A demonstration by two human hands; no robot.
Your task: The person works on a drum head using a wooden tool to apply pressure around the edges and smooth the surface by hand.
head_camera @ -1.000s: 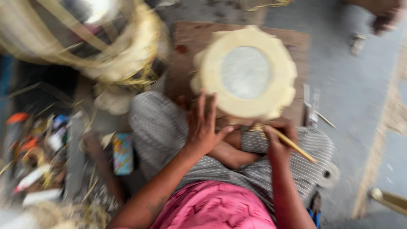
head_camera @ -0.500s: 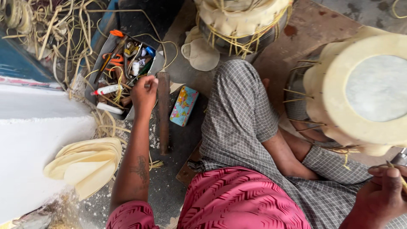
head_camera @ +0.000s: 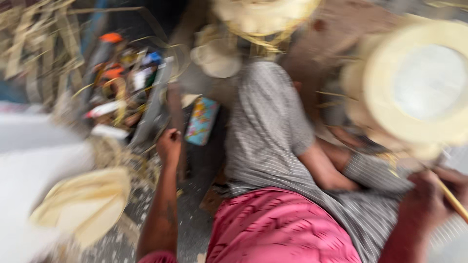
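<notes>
The picture is badly blurred. The left hand [head_camera: 168, 146] reaches out toward ten o'clock, fingers curled shut around a thin pale sliver, just beside a long dark tool [head_camera: 176, 131] and a small colourful box [head_camera: 201, 121]. The right hand [head_camera: 429, 202], at four o'clock, grips a thin bamboo stick [head_camera: 451, 197]. A round woven bamboo frame [head_camera: 414, 87] sits at two o'clock above it, over the crossed legs.

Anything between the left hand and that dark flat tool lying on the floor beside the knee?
Nothing visible. The left hand is already at the dark flat tool, fingers curled against its near end. The frame is motion-blurred, so the grip itself is unclear. The colourful small box lies just beside it, apart.
</notes>
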